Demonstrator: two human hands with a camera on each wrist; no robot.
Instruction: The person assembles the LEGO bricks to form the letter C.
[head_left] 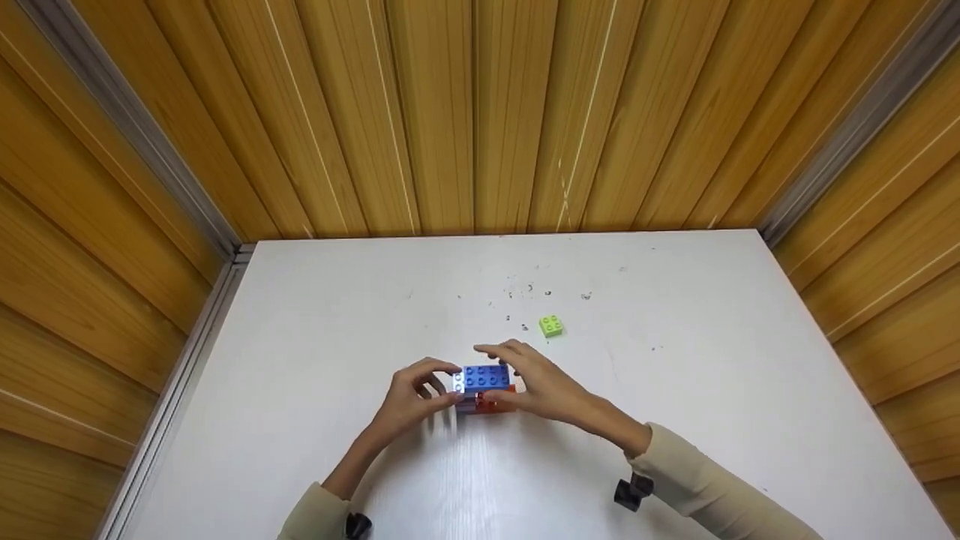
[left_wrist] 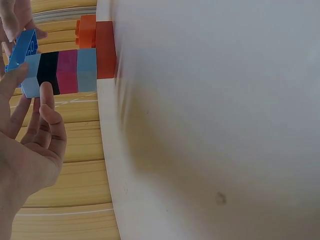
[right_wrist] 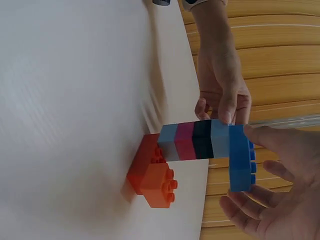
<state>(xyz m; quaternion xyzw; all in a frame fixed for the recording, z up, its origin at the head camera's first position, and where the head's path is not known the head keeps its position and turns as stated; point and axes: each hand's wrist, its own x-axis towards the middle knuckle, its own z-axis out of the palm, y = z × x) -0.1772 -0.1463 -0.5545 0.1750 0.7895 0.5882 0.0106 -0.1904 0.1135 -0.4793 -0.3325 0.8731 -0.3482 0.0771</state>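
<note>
A column of light blue, black, magenta [left_wrist: 66,72] and light blue bricks rises from one end of a red brick [left_wrist: 105,50]. An orange brick [right_wrist: 159,186] sits on the red brick's other end. My left hand [head_left: 409,397] pinches the column's top light blue brick [right_wrist: 220,139] between thumb and fingers. At the column's top, a long blue brick [head_left: 486,376] juts out to the right over the orange brick. My right hand [head_left: 551,386] holds this blue brick, thumb on the near side and fingers around the far side. Whether it is fully seated cannot be told.
A lime green brick [head_left: 550,325] lies on the white table [head_left: 337,300], beyond the right hand. Small dark marks dot the tabletop behind the stack. Wood-panelled walls [head_left: 450,112] enclose the table at the back and both sides.
</note>
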